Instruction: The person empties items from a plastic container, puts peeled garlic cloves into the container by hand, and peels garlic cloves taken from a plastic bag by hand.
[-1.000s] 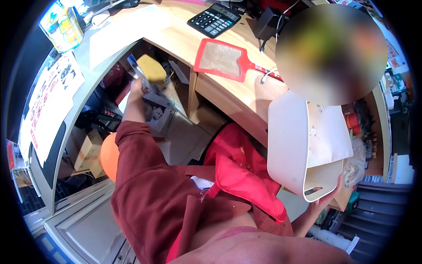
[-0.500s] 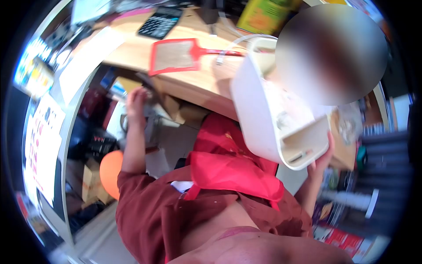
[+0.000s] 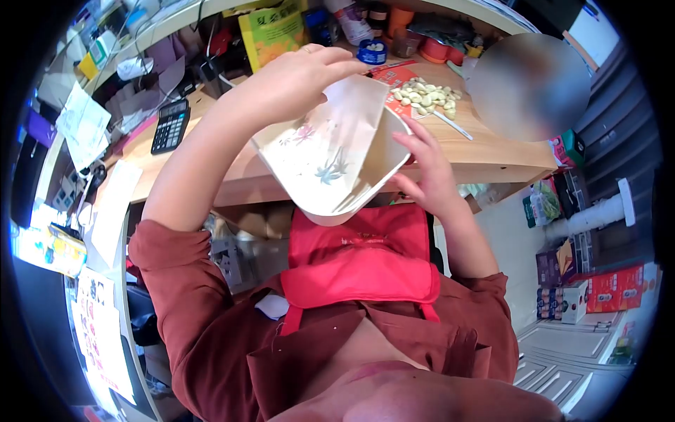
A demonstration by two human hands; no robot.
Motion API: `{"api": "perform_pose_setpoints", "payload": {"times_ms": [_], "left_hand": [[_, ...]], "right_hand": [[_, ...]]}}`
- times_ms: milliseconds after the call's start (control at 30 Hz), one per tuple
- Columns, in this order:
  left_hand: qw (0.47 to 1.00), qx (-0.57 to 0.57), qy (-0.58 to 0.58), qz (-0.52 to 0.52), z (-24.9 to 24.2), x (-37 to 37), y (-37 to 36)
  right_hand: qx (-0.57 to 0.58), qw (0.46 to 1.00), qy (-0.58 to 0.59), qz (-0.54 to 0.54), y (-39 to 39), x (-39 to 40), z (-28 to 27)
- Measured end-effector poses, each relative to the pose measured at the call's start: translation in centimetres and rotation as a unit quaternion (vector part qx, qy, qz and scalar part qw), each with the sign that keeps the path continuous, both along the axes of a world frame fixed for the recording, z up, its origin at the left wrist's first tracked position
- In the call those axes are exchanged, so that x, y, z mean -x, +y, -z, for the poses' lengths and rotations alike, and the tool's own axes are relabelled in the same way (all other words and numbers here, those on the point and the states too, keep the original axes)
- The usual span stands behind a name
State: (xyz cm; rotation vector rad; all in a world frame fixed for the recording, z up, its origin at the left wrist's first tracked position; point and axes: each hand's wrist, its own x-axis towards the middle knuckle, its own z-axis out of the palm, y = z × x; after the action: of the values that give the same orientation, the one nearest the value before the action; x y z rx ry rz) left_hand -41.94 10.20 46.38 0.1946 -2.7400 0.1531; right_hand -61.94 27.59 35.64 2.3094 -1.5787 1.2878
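A white plastic box (image 3: 323, 208), tilted over the desk's front edge, holds a pale sheet or bag (image 3: 327, 141) printed with pink and green leaves. At the box's right rim is my right hand (image 3: 425, 162), its fingers closed on the side. Above the upper left part of the box is my left hand (image 3: 302, 81), palm down with fingers stretched toward the right; whether its fingertips touch the sheet cannot be told. Behind the box, pale peeled pieces like garlic cloves (image 3: 425, 96) lie on a red printed sheet (image 3: 399, 76), beside a white-handled tool (image 3: 453, 125).
On the wooden desk (image 3: 492, 151) stand a calculator (image 3: 170, 126) at left, a yellow-green pouch (image 3: 274, 34) at the back and a blue tin (image 3: 371, 51). Red boxes (image 3: 615, 290) sit on the floor at right.
My view has swung right. The box has moved in front of my chest, and my left hand has come up from low at the left to above it. The cloves now show; the red swatter-like item does not.
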Motion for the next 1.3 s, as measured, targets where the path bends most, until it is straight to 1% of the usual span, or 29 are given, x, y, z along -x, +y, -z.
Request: {"api": "perform_pose_setpoints", "payload": {"times_ms": [67, 100, 200, 233, 267, 333, 400, 433, 467, 500, 533, 567, 600, 633, 700, 733, 833, 867, 900, 933, 967, 1000, 1033, 1067, 1133, 1167, 1200, 1267, 1300], "left_hand": [[0.997, 0.022, -0.071, -0.022, 0.7, 2.6, -0.9], [1.0, 0.008, -0.03, 0.001, 0.7, 3.2, -0.6], [0.997, 0.017, -0.069, -0.023, -0.2, 3.8, 0.2], [0.997, 0.062, -0.052, 0.01, 0.0, 3.5, -0.1], [0.998, 0.05, -0.036, 0.012, -0.3, 3.0, 0.1], [1.0, 0.022, -0.001, 0.011, -2.0, 1.5, 0.8], [0.995, -0.04, 0.087, 0.011, -3.4, -0.5, 0.1], [0.976, -0.163, 0.142, -0.002, -4.2, -1.8, 0.2], [0.99, -0.044, 0.126, -0.037, -6.0, -3.5, 0.0], [0.98, 0.006, 0.181, -0.082, -6.8, -5.3, 0.3], [0.961, 0.095, 0.225, -0.132, -7.4, -7.3, 0.1], [0.959, 0.042, 0.227, -0.165, -8.5, -11.1, -1.9], [0.936, 0.042, 0.277, -0.211, -9.1, -14.0, -2.5], [0.917, 0.025, 0.323, -0.234, -9.8, -17.4, -2.7], [0.881, 0.143, 0.385, -0.236, -9.6, -21.4, -0.2], [0.841, 0.214, 0.34, -0.362, -9.5, -28.3, -1.5], [0.782, 0.074, 0.48, -0.391, -6.3, -34.7, 2.6], [0.795, 0.014, 0.469, -0.385, -4.7, -39.8, 3.5], [0.768, -0.005, 0.504, -0.397, -2.5, -40.4, 5.9], [0.737, -0.021, 0.538, -0.408, -0.1, -40.9, 8.1], [0.725, -0.051, 0.54, -0.425, 2.5, -42.5, 9.8], [0.711, -0.082, 0.54, -0.443, 5.4, -44.2, 11.5], [0.659, -0.089, 0.478, -0.574, 8.8, -46.7, 13.3], [0.593, -0.097, 0.405, -0.689, 12.2, -48.9, 14.9], [0.507, -0.139, 0.29, -0.799, 17.9, -46.6, 16.9], [0.572, -0.215, 0.312, -0.728, 22.1, -47.8, 17.5], [0.566, -0.236, 0.29, -0.735, 25.7, -47.7, 17.7], [0.464, -0.335, 0.392, -0.72, 34.8, -49.6, 17.2], [0.422, -0.353, 0.448, -0.704, 37.1, -49.4, 16.7]], "right_hand": [[-0.015, 1.0, -0.025, -0.011, 0.2, 0.0, 0.1], [0.012, 1.0, -0.007, 0.0, 0.2, 0.0, 0.1], [0.004, 0.999, -0.012, -0.03, 0.3, 0.3, 0.6], [0.011, 0.999, -0.015, -0.033, 0.3, 0.2, 0.5], [0.014, 0.999, -0.017, -0.034, 0.4, 0.4, 0.5], [0.016, 0.999, -0.02, -0.042, 0.3, 0.5, 0.6], [0.013, 0.998, -0.031, -0.045, 0.3, 0.4, 0.7], [0.011, 0.998, -0.036, -0.047, 0.3, 0.3, 0.8], [0.015, 0.998, -0.04, -0.048, 0.2, 0.3, 0.8], [0.018, 0.998, -0.045, -0.048, 0.3, 0.3, 0.9], [0.022, 0.997, -0.05, -0.046, 0.3, 0.2, 1.0], [0.026, 0.997, -0.051, -0.044, 0.2, 0.2, 1.1], [0.026, 0.997, -0.053, -0.046, 0.2, 0.2, 1.2], [0.027, 0.997, -0.054, -0.047, 0.1, 0.2, 1.3], [0.028, 0.998, -0.047, -0.044, 0.1, 0.3, 1.4], [0.028, 0.998, -0.039, -0.04, 0.1, 0.3, 1.4], [0.033, 0.999, -0.022, -0.032, 0.1, 0.3, 1.1], [0.036, 0.999, -0.019, -0.036, 0.0, 0.3, 1.2], [0.013, 0.999, -0.03, -0.035, 0.0, 0.4, 1.4], [0.029, 0.999, -0.009, -0.031, -0.1, 0.3, 1.3], [0.045, 0.998, 0.01, -0.029, -0.2, 0.3, 1.1], [0.047, 0.998, -0.006, -0.039, -0.3, 0.2, 1.4], [0.045, 0.998, -0.013, -0.047, -0.5, 0.1, 1.4], [0.041, 0.998, 0.004, -0.039, -0.4, 0.1, 1.5], [0.041, 0.998, 0.01, -0.05, -0.4, 0.1, 1.5], [0.033, 0.998, 0.0, -0.053, -0.4, 0.2, 1.7], [0.026, 0.998, -0.01, -0.055, -0.4, 0.3, 2.0], [0.009, 0.999, -0.016, -0.05, -0.1, 0.4, 2.0], [0.0, 0.999, -0.015, -0.045, 0.0, 0.4, 2.0]]}}
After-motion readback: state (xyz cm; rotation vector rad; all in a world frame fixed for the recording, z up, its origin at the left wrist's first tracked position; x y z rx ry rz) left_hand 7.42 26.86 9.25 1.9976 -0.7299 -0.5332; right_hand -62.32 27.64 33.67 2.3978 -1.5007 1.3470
